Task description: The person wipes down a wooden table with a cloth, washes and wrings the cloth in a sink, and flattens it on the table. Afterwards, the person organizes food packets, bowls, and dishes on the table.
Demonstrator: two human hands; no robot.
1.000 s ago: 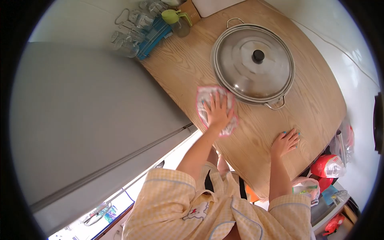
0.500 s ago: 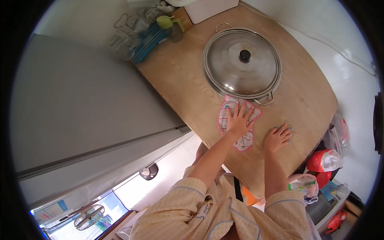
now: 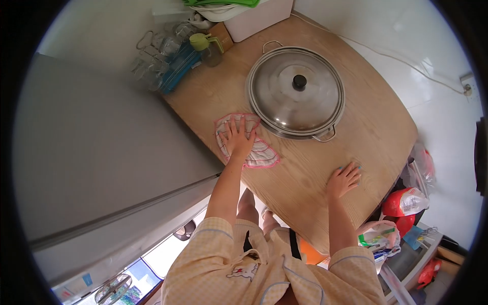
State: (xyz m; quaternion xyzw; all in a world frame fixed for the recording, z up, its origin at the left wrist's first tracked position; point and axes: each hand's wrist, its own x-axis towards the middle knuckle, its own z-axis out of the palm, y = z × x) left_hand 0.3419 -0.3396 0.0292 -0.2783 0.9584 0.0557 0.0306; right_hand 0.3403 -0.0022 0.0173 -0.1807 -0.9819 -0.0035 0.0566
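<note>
My left hand lies flat, fingers spread, on top of a white cloth with pink edging. The cloth is spread out near the left edge of the wooden table, its upper right corner close to the rim of a large round pot. That pot has a metal lid with a black knob and two loop handles. On the right side of the table top, my right hand rests palm down with its fingers apart and nothing in it.
Glasses on a blue rack and a green-topped jug stand at the back left, beside a white bin. A grey surface borders the table's left edge. Plastic bags and red packages are beyond its right edge.
My left hand and the cloth have moved left, from below the pot towards the table's left edge. My right hand remains flat on the table. The camera view has shifted a little.
</note>
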